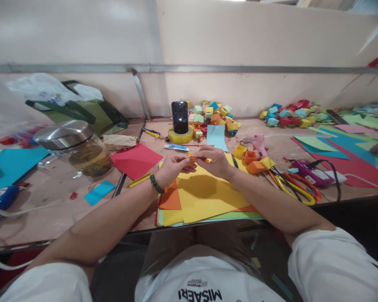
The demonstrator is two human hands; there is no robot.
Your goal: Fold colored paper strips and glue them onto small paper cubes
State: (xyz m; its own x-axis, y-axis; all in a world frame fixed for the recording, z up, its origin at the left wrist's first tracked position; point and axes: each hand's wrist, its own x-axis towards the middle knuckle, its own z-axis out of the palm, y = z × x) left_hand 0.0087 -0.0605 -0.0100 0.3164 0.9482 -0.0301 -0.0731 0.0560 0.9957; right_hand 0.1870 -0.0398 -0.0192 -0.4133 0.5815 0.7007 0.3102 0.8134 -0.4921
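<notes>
My left hand [174, 168] and my right hand [216, 162] meet over a stack of coloured paper. Their fingertips pinch a small orange and yellow paper piece [191, 159] between them; its exact shape is partly hidden by the fingers. Beneath lies a large yellow paper sheet [208, 193], with an orange sheet [170, 197] showing at its left. Just right of my right hand sit small folded paper boxes [250, 157] in orange and yellow. A light blue paper strip [216, 136] lies beyond the fingers, near a glue tube [176, 147].
A phone [179, 116] stands in a tape roll [180, 136] before a pile of paper boxes [204, 117]. Rightward are a pink glue gun [256, 143], scissors [294, 191] and a purple power strip [313, 173]. A glass jar [90, 157] and red paper [135, 160] are leftward.
</notes>
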